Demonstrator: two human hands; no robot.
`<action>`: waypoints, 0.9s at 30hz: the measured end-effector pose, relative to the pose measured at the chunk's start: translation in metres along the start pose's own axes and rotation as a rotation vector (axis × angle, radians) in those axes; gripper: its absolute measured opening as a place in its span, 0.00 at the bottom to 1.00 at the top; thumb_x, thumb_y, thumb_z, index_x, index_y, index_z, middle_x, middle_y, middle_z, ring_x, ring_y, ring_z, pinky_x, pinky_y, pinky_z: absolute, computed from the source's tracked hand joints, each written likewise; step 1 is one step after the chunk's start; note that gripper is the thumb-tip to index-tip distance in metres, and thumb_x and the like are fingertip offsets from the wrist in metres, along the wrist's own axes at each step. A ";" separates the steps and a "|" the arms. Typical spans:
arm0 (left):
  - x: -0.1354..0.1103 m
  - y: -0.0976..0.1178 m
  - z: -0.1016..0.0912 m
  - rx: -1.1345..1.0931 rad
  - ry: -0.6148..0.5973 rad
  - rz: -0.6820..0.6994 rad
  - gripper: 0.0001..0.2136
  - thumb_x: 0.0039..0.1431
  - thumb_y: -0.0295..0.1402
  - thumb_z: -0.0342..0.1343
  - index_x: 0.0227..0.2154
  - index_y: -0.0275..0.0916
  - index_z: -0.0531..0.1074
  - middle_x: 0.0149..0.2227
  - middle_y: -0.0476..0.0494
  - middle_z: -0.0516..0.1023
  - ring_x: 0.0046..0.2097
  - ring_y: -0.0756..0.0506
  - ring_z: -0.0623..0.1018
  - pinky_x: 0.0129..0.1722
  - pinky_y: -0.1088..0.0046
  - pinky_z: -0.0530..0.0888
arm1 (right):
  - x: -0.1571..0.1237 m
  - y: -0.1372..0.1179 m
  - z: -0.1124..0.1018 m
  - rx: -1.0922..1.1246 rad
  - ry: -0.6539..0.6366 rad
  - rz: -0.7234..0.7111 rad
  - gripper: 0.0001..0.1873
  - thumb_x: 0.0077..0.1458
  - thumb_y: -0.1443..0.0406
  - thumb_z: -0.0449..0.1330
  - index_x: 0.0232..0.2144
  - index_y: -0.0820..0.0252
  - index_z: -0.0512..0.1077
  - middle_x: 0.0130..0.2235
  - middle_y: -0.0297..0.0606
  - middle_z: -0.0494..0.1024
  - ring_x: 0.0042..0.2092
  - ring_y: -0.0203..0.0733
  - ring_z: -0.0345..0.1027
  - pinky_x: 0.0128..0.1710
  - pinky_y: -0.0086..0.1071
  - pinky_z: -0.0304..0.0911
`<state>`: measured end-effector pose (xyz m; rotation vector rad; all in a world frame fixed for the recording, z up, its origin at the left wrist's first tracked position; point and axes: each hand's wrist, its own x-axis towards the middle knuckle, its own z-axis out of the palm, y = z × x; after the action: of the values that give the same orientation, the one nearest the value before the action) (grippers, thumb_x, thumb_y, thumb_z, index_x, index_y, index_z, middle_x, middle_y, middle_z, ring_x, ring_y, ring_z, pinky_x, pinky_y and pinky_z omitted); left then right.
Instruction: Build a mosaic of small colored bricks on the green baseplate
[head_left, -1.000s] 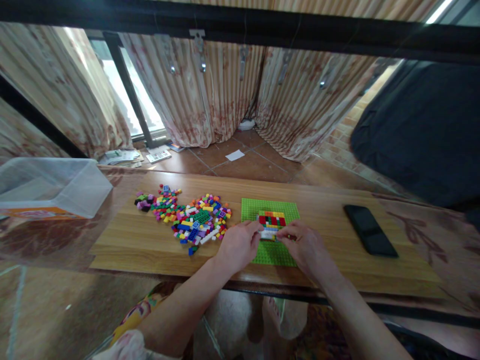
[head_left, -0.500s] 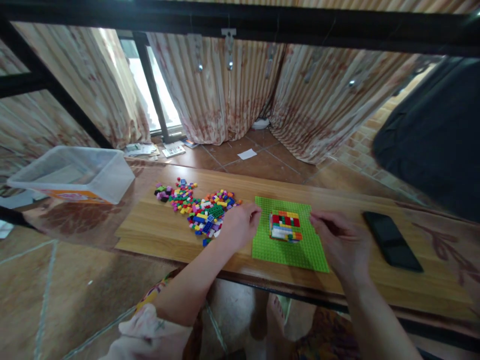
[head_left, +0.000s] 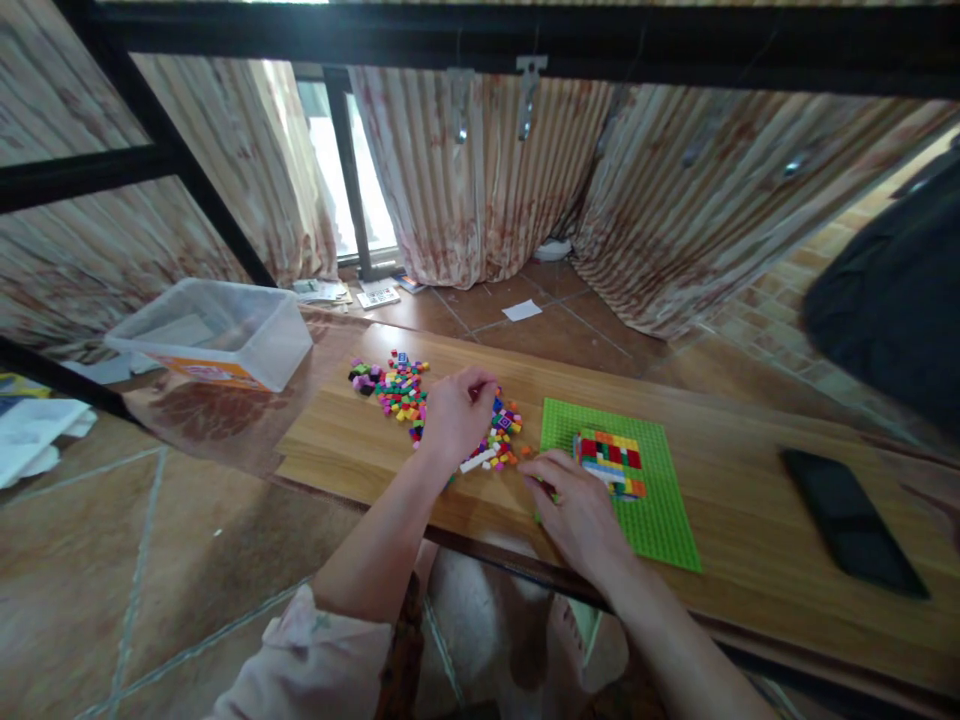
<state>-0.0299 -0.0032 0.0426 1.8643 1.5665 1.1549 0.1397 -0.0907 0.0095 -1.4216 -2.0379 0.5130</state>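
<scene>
Over the loose pile of toy building bricks [head_left: 403,392] is my left hand [head_left: 457,420], its fingers curled and thumb drawn in; whatever they pinch is hidden. My right hand [head_left: 577,510] reaches across the left edge of the green baseplate [head_left: 664,515], thumb and fingertips close together beside a few orange bricks [head_left: 526,452]. I cannot make out what is between those fingertips. A low block of joined bricks [head_left: 611,455], red, yellow, orange, white and green, stands on the baseplate, partly covered by my right hand. One long white brick [head_left: 477,461] lies between my hands.
The wooden tabletop [head_left: 322,440] carries the bricks and a black phone [head_left: 851,520] on the right. Beyond its left end stands a clear plastic bin [head_left: 274,345] with an orange label. A black metal bar [head_left: 480,30] crosses overhead, before striped curtains [head_left: 480,200].
My right hand has moved left, from the baseplate's right side to its left edge by the pile. My left hand has shifted left over the bricks. The view has turned slightly left.
</scene>
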 end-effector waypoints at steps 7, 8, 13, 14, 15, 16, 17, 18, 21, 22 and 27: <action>-0.004 0.000 -0.001 0.037 -0.047 0.002 0.09 0.58 0.30 0.51 0.32 0.38 0.78 0.32 0.46 0.81 0.33 0.48 0.76 0.34 0.75 0.69 | 0.013 0.001 0.019 -0.193 -0.017 0.077 0.10 0.60 0.68 0.52 0.36 0.58 0.74 0.36 0.39 0.75 0.38 0.42 0.69 0.39 0.34 0.62; -0.004 0.000 -0.001 0.043 -0.052 0.002 0.09 0.58 0.30 0.51 0.33 0.38 0.78 0.32 0.46 0.81 0.33 0.48 0.76 0.34 0.75 0.69 | 0.014 0.000 0.020 -0.207 -0.032 0.087 0.10 0.59 0.68 0.52 0.37 0.58 0.73 0.36 0.40 0.75 0.39 0.43 0.69 0.40 0.35 0.62; -0.006 -0.002 0.000 0.061 -0.075 0.014 0.09 0.59 0.31 0.52 0.34 0.39 0.78 0.33 0.45 0.81 0.33 0.48 0.76 0.33 0.75 0.68 | 0.018 -0.002 0.025 -0.251 -0.086 0.154 0.08 0.58 0.68 0.53 0.38 0.60 0.72 0.36 0.41 0.74 0.40 0.44 0.69 0.41 0.36 0.62; -0.006 -0.002 0.000 0.063 -0.079 0.015 0.09 0.59 0.31 0.52 0.34 0.38 0.78 0.33 0.45 0.81 0.32 0.48 0.76 0.32 0.75 0.68 | 0.019 -0.003 0.026 -0.264 -0.091 0.171 0.08 0.59 0.68 0.53 0.37 0.60 0.72 0.36 0.41 0.74 0.40 0.44 0.69 0.41 0.36 0.62; -0.006 -0.002 0.000 0.068 -0.081 0.017 0.09 0.59 0.31 0.52 0.34 0.38 0.78 0.34 0.45 0.81 0.32 0.48 0.77 0.32 0.75 0.68 | 0.020 -0.003 0.026 -0.276 -0.095 0.186 0.08 0.59 0.68 0.53 0.37 0.60 0.72 0.37 0.41 0.74 0.39 0.44 0.69 0.41 0.35 0.62; -0.006 -0.002 0.001 0.074 -0.083 0.019 0.09 0.59 0.30 0.52 0.35 0.38 0.78 0.34 0.45 0.81 0.32 0.48 0.76 0.32 0.75 0.68 | 0.021 -0.003 0.027 -0.287 -0.100 0.198 0.07 0.59 0.68 0.53 0.37 0.60 0.72 0.37 0.41 0.74 0.39 0.44 0.69 0.41 0.35 0.62; -0.006 -0.001 0.001 0.082 -0.086 0.021 0.09 0.59 0.30 0.52 0.35 0.38 0.78 0.34 0.44 0.81 0.32 0.48 0.76 0.32 0.75 0.68 | 0.022 -0.003 0.028 -0.296 -0.105 0.206 0.07 0.59 0.68 0.53 0.36 0.60 0.72 0.37 0.41 0.74 0.39 0.44 0.69 0.41 0.35 0.62; -0.006 -0.001 0.001 0.090 -0.089 0.023 0.09 0.59 0.30 0.52 0.35 0.38 0.78 0.34 0.44 0.81 0.32 0.48 0.76 0.32 0.75 0.68 | 0.023 -0.003 0.029 -0.304 -0.109 0.210 0.07 0.59 0.68 0.53 0.36 0.60 0.72 0.37 0.42 0.74 0.40 0.43 0.69 0.41 0.34 0.62; -0.006 0.001 0.001 0.114 -0.115 0.033 0.09 0.59 0.30 0.52 0.34 0.38 0.78 0.33 0.45 0.81 0.32 0.48 0.76 0.32 0.76 0.68 | 0.024 -0.003 0.030 -0.309 -0.103 0.212 0.07 0.58 0.70 0.53 0.34 0.60 0.72 0.37 0.41 0.74 0.40 0.43 0.68 0.41 0.33 0.61; -0.006 0.001 0.002 0.122 -0.125 0.036 0.09 0.58 0.29 0.52 0.33 0.38 0.77 0.32 0.45 0.81 0.31 0.48 0.76 0.31 0.76 0.68 | 0.024 -0.003 0.030 -0.299 -0.092 0.211 0.07 0.58 0.70 0.53 0.34 0.60 0.71 0.37 0.41 0.74 0.40 0.42 0.68 0.41 0.33 0.61; -0.008 0.003 0.006 0.132 -0.150 0.049 0.08 0.58 0.29 0.52 0.31 0.39 0.77 0.31 0.47 0.80 0.31 0.49 0.76 0.31 0.76 0.67 | 0.019 -0.002 0.020 -0.175 0.011 0.187 0.08 0.54 0.73 0.53 0.31 0.59 0.70 0.32 0.37 0.73 0.36 0.39 0.67 0.37 0.31 0.58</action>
<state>-0.0233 -0.0102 0.0395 2.0340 1.5544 0.9279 0.1205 -0.0735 0.0005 -1.7266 -1.9920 0.4100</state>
